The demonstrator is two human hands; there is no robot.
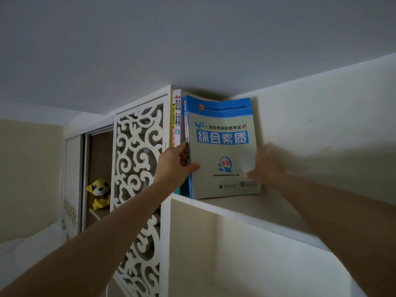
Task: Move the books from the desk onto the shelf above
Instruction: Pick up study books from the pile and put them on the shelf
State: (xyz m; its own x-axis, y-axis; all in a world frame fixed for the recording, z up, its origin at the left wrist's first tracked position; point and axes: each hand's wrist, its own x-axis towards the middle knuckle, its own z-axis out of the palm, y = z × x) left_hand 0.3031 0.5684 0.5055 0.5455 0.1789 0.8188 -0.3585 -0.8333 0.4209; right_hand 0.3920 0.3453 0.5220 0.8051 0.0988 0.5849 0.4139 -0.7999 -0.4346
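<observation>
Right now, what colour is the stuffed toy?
Yellow, with a white face; the stuffed toy shows in the head view.

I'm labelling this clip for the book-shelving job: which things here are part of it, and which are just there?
Part of the job:
blue book, upright on the shelf
left hand, gripping its spine edge
right hand, blurred, at its right edge
shelved books beside it

Just there:
plush toy in the left cubby
carved panel

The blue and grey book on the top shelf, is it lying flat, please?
No, the blue and grey book stands upright on the shelf, its front cover facing the camera, with both hands at its sides.
</observation>
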